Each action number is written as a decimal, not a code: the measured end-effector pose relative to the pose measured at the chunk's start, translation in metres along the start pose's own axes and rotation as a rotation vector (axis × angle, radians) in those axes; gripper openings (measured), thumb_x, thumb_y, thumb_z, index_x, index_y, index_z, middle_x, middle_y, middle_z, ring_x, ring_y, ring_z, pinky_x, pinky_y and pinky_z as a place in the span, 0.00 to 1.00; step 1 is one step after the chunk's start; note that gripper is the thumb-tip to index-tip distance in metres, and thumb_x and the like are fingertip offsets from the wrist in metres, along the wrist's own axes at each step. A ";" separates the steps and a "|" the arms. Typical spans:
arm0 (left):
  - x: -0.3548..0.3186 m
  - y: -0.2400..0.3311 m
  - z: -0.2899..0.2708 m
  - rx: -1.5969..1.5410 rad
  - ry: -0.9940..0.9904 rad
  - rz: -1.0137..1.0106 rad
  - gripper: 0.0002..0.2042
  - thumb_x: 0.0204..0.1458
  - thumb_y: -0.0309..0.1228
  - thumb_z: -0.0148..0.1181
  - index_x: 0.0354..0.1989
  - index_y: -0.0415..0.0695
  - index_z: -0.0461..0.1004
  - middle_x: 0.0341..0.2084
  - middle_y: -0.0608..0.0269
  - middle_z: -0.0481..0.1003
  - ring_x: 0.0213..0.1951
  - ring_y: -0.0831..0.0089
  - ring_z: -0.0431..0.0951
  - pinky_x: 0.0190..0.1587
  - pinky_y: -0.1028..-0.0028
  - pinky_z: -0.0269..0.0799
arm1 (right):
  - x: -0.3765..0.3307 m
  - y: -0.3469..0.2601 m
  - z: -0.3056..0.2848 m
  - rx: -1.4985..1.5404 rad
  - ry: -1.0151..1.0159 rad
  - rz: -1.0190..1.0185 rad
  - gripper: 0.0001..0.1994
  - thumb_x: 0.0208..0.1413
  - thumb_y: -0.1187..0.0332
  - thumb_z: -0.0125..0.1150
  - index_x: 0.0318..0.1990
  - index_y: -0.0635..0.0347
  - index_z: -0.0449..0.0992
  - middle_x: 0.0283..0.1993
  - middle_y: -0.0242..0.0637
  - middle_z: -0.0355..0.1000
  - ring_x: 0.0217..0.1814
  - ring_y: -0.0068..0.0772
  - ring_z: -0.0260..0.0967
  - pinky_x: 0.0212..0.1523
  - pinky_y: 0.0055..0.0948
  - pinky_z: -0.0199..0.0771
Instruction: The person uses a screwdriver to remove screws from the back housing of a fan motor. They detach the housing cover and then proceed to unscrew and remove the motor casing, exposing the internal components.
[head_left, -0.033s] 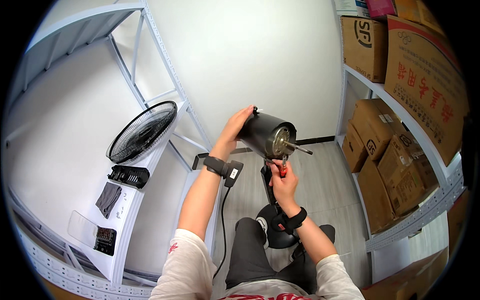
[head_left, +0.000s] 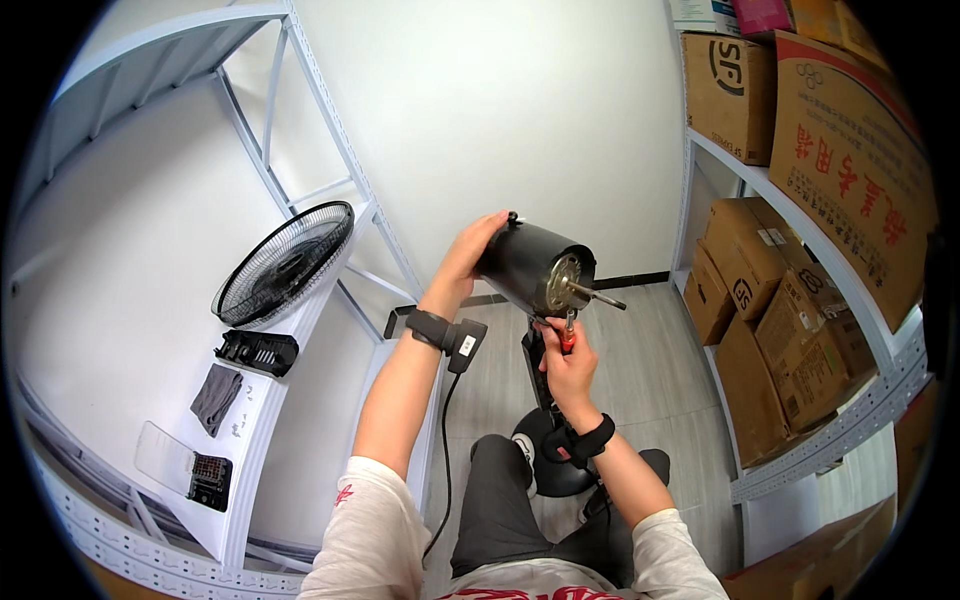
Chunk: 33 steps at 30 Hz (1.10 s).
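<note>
Head view: a person's right hand (head_left: 570,372) clasps a red-handled screwdriver (head_left: 568,342), fingers curled about the grip, just below a bared fan motor. The tool's long axis runs away from the wearer, its shank pointing at the lower rim of the motor's metal face (head_left: 562,285); whether the tip touches cannot be told. That face lies directly ahead of the right fingers, making the right hand the nearer of the two. The black motor housing (head_left: 525,262) sits atop its pole (head_left: 530,365), its long axis slanting from far left to near right, the bare shaft (head_left: 602,296) jutting right. At the opposite end, the left hand (head_left: 474,255) lies along the rear of the housing, fingers extended against it; with the thumb unseen, a firm grasp cannot be confirmed. Beyond, to the left, a bit case (head_left: 210,482), gray cloth (head_left: 216,398), black plastic part (head_left: 257,352) and round fan guard (head_left: 285,265) line a white shelf (head_left: 213,532). Cardboard boxes (head_left: 775,390) fill the rack at right; a white wall (head_left: 520,110) stands behind.
</note>
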<state>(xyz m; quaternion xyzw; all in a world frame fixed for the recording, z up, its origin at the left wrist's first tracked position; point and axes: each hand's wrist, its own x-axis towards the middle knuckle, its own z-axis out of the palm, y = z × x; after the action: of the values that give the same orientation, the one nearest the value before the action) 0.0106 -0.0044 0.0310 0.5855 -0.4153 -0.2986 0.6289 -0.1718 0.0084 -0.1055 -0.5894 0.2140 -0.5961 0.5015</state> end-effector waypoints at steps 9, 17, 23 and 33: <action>0.021 0.007 0.005 -0.112 0.022 -0.090 0.15 0.52 0.43 0.69 0.42 0.46 0.83 0.37 0.66 0.79 0.40 0.74 0.76 0.44 0.73 0.72 | -0.001 -0.009 0.010 -0.070 0.031 0.003 0.05 0.65 0.71 0.58 0.44 0.59 0.75 0.22 0.32 0.74 0.17 0.24 0.72 0.20 0.27 0.68; 0.029 0.001 -0.014 -0.272 -0.126 -0.270 0.19 0.53 0.45 0.69 0.48 0.46 0.80 0.39 0.65 0.80 0.42 0.73 0.79 0.46 0.66 0.79 | 0.012 -0.007 0.001 -0.384 0.009 -0.238 0.05 0.62 0.72 0.58 0.44 0.57 0.73 0.29 0.43 0.78 0.31 0.50 0.77 0.28 0.39 0.73; 0.035 0.010 -0.014 -0.095 -0.211 -0.166 0.19 0.56 0.45 0.65 0.51 0.49 0.81 0.45 0.66 0.79 0.47 0.73 0.77 0.52 0.67 0.75 | 0.017 0.008 0.000 -0.449 -0.007 -0.277 0.05 0.61 0.71 0.61 0.42 0.55 0.74 0.29 0.42 0.78 0.30 0.47 0.77 0.27 0.41 0.73; 0.037 0.016 -0.012 -0.051 -0.168 -0.140 0.17 0.50 0.42 0.69 0.45 0.49 0.83 0.41 0.68 0.80 0.45 0.74 0.77 0.50 0.71 0.72 | 0.009 0.001 0.014 -0.494 0.085 -0.484 0.10 0.51 0.76 0.69 0.39 0.57 0.75 0.28 0.39 0.77 0.27 0.43 0.76 0.25 0.35 0.71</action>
<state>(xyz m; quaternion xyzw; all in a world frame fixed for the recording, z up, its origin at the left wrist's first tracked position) 0.0373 -0.0279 0.0536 0.5699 -0.4172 -0.4001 0.5841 -0.1572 0.0055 -0.0990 -0.7014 0.2264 -0.6519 0.1785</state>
